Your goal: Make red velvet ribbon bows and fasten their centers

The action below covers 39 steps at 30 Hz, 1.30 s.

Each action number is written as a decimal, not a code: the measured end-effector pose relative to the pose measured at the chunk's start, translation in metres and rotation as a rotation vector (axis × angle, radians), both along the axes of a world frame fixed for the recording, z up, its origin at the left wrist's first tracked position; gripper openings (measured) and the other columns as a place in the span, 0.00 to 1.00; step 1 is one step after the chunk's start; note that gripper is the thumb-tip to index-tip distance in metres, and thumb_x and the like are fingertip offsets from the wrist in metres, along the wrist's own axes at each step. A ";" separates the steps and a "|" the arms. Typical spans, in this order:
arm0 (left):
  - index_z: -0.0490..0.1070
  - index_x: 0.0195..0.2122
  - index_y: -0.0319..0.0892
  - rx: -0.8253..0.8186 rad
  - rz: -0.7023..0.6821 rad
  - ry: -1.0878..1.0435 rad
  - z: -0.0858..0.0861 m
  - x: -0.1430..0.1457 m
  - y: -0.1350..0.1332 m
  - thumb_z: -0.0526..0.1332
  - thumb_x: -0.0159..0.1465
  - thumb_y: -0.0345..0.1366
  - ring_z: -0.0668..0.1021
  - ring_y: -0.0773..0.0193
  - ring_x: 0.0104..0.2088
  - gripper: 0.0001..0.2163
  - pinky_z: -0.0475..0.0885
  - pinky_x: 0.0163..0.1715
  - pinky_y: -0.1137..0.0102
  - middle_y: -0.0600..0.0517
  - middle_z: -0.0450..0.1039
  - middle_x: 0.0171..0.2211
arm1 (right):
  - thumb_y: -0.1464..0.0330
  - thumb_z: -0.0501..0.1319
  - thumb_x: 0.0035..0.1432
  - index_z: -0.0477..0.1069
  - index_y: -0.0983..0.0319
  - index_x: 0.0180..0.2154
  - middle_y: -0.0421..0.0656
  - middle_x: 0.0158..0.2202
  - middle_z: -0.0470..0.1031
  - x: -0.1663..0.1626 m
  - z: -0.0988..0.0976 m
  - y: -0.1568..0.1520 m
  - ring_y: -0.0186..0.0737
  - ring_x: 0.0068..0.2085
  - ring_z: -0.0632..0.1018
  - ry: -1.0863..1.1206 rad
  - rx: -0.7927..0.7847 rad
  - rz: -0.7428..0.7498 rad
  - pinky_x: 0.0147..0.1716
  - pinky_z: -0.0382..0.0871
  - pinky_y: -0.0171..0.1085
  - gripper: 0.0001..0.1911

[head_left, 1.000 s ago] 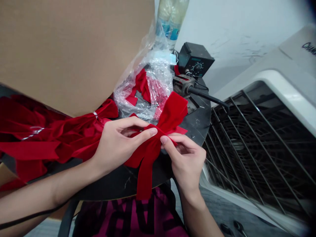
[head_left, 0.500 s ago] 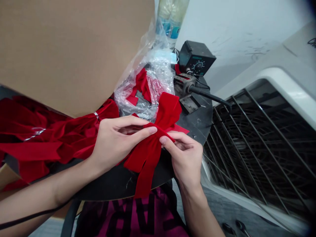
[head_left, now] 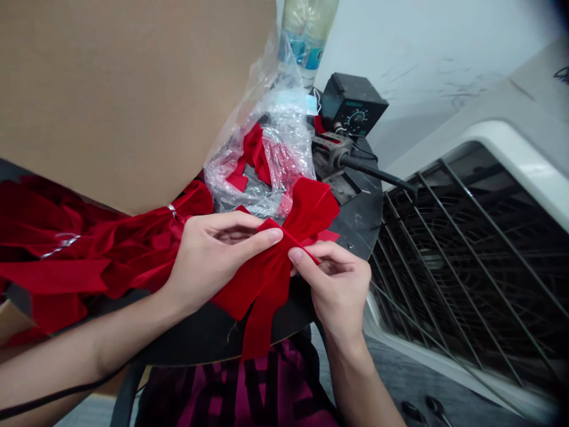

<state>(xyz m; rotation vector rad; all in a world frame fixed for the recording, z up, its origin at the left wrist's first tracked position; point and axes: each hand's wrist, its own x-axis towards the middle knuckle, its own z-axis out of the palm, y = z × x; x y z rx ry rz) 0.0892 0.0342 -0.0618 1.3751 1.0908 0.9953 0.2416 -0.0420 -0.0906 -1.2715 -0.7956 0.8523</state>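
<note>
A red velvet bow (head_left: pixel 272 284) is held up between my two hands over the near edge of a black table (head_left: pixel 195 338). My left hand (head_left: pixel 217 252) pinches one end of the narrow strip across the bow's middle, thumb on top. My right hand (head_left: pixel 335 276) is closed on the strip's other end, its thumb near the gathered centre. One loop fans out up and to the right; another loop and a tail hang toward me. The fingertips behind the strip are hidden.
Several red bows (head_left: pixel 133 249) with silver ties lie piled at left, by a large brown cardboard panel (head_left: pixel 133 101). A clear plastic bag (head_left: pixel 288 142) holds red pieces. Behind are a soldering station (head_left: pixel 355 107), its iron in a stand (head_left: pixel 333 157), and bottles (head_left: pixel 306 41). A large fan (head_left: pixel 462 261) stands right.
The upper loop has tilted right and lower, and the lower loop has swung left. My right hand has shifted slightly right and down; both hands keep their pinch on the strip.
</note>
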 end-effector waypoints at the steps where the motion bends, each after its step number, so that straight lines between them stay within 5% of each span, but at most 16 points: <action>1: 0.84 0.30 0.43 -0.030 -0.009 -0.015 0.000 0.000 0.001 0.79 0.55 0.32 0.86 0.68 0.30 0.05 0.79 0.30 0.83 0.57 0.86 0.29 | 0.70 0.76 0.54 0.81 0.59 0.28 0.37 0.24 0.81 -0.001 0.000 0.000 0.33 0.24 0.80 -0.002 0.002 -0.004 0.25 0.76 0.31 0.06; 7: 0.85 0.31 0.44 -0.113 -0.038 -0.072 -0.002 0.000 0.004 0.78 0.55 0.31 0.85 0.70 0.29 0.05 0.78 0.30 0.83 0.58 0.85 0.28 | 0.70 0.74 0.56 0.80 0.59 0.28 0.37 0.24 0.81 -0.003 0.000 0.001 0.34 0.25 0.81 -0.026 0.026 -0.012 0.27 0.78 0.32 0.06; 19: 0.84 0.32 0.44 0.089 -0.031 -0.048 -0.008 0.000 0.002 0.78 0.55 0.29 0.86 0.68 0.32 0.06 0.80 0.34 0.81 0.57 0.86 0.31 | 0.68 0.76 0.53 0.78 0.59 0.26 0.37 0.25 0.80 -0.002 -0.008 0.001 0.32 0.25 0.77 0.000 0.027 -0.034 0.25 0.73 0.32 0.09; 28: 0.70 0.22 0.40 -0.302 -0.135 -0.243 -0.005 0.002 0.009 0.77 0.54 0.26 0.77 0.75 0.23 0.15 0.72 0.25 0.83 0.59 0.77 0.22 | 0.71 0.75 0.53 0.77 0.59 0.26 0.37 0.25 0.80 -0.002 -0.006 0.001 0.32 0.26 0.78 -0.025 0.050 -0.020 0.25 0.74 0.31 0.09; 39: 0.68 0.32 0.42 -0.675 -0.454 -0.535 -0.012 -0.007 0.025 0.75 0.60 0.24 0.79 0.75 0.23 0.14 0.74 0.27 0.84 0.60 0.77 0.23 | 0.74 0.74 0.53 0.77 0.58 0.28 0.35 0.24 0.77 0.003 -0.007 0.004 0.29 0.24 0.75 -0.029 0.097 0.089 0.24 0.71 0.29 0.08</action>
